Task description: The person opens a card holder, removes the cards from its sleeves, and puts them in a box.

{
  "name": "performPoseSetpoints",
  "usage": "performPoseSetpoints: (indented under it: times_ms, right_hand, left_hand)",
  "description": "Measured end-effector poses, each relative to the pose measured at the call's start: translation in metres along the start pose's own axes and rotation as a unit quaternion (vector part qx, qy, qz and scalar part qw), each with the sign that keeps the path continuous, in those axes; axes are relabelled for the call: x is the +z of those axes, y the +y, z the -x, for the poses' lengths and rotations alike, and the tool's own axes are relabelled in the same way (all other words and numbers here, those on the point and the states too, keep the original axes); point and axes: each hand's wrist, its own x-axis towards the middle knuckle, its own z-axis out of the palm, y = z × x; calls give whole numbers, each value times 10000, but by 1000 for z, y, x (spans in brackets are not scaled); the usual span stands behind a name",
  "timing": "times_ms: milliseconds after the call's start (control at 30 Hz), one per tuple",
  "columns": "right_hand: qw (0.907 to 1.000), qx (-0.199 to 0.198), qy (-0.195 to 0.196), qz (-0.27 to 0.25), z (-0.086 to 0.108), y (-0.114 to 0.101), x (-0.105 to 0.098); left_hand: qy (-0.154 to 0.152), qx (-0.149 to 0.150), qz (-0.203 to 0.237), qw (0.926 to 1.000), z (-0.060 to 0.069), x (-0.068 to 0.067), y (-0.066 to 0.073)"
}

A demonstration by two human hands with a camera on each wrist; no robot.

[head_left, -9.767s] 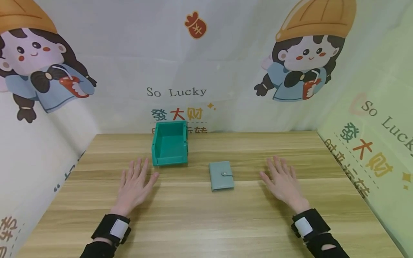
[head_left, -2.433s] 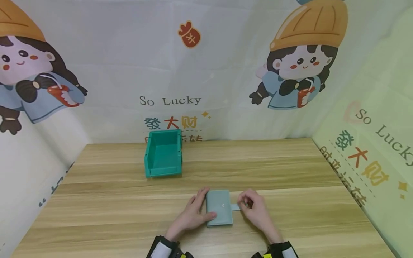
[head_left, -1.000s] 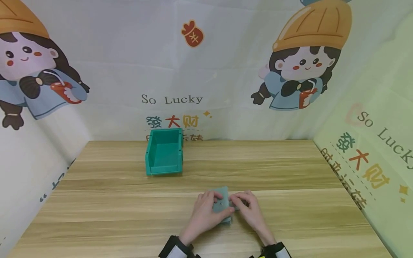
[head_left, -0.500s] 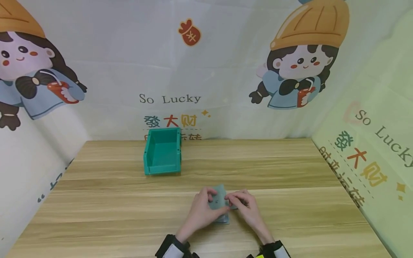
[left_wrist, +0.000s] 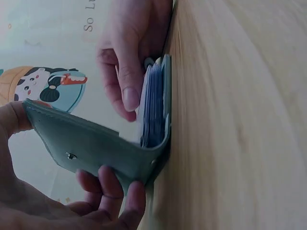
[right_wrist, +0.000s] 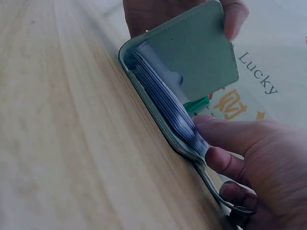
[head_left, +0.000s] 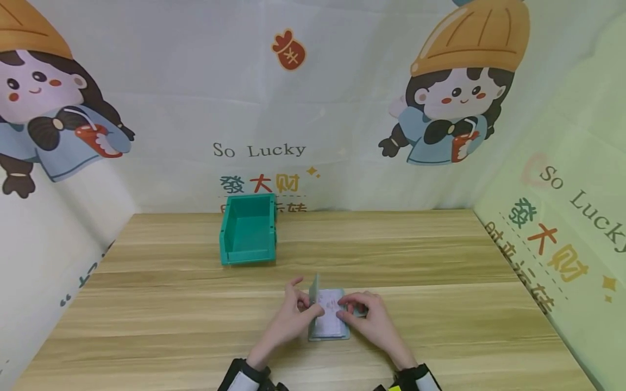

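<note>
The page (head_left: 329,315) in the grey-green card holder (head_left: 330,339), lying at six o'clock on the table (head_left: 161,304), is too small to read, and its raised cover (left_wrist: 91,143), pinched by the left hand (head_left: 289,315) at nine o'clock, hides some fingertips; the right hand (head_left: 374,321) at three has fingers at the sleeves' (left_wrist: 153,105) edge, whether pinching I can't tell; the wristbands (head_left: 244,376) are cut off below. Towards ten-thirty the teal bin (head_left: 248,256) stands well apart, blocking some backdrop lettering (head_left: 295,207).
</note>
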Motion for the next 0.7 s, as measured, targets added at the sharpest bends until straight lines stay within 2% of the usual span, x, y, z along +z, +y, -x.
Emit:
performPoseSetpoints:
  times_ms: [167, 333, 467, 700]
  right_hand:
    - [9996, 280, -47, -29, -1, -3, 0]
    - [9997, 255, 30, -35, -1, -4, 2]
    - [9997, 225, 46, -29, -2, -4, 2]
    - [9989, 461, -75, -35, -2, -6, 2]
  left_hand:
    - [-15, -60, 283, 9996, 2, -10, -2]
    - [117, -207, 426, 9988, 4, -21, -7]
    - [67, -244, 268, 9993, 6, -31, -11]
    - [1, -156, -410, 9990, 9, -46, -14]
